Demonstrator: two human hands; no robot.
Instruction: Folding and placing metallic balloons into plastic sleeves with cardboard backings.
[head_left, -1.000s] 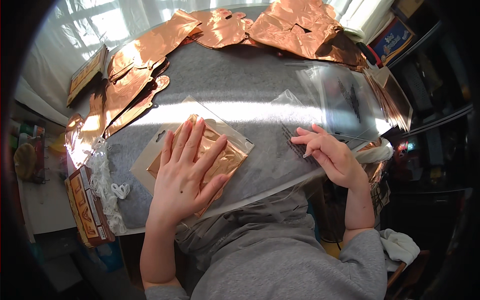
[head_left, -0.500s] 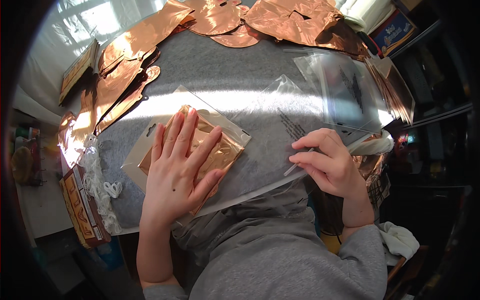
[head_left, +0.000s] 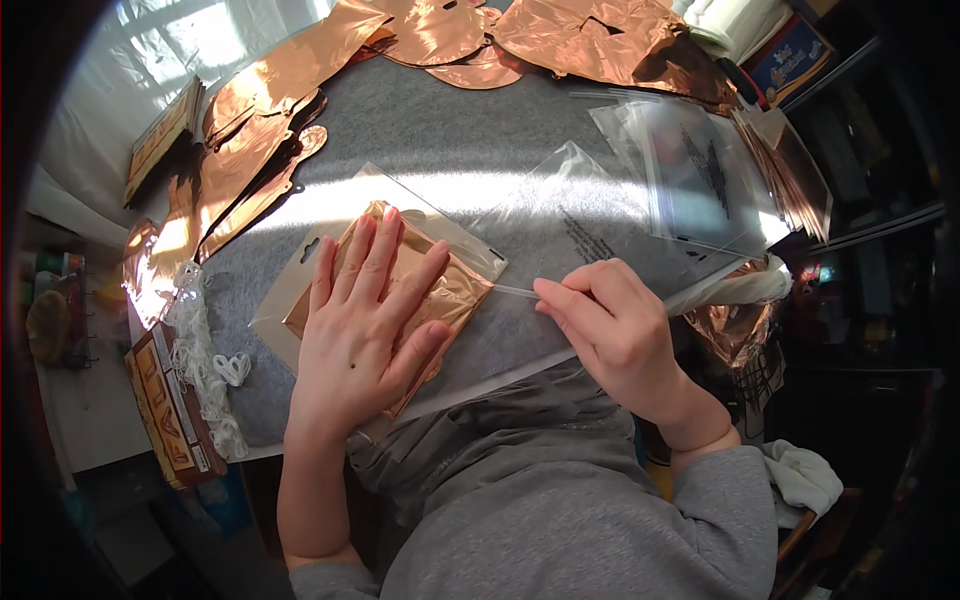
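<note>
Tube pinched by right grip, left grip spread on foil, table edge between.

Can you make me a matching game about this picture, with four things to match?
Things:
1. Left hand
2. Right hand
3. Small loop of white string
4. Big copper foil sheets

Clues:
A. Along the far edge of the grey table
B. Pinching a thin clear tube
C. Beside a long white tangle
D. Spread flat over folded copper foil

Right pairs: 1-D, 2-B, 3-C, 4-A
</note>
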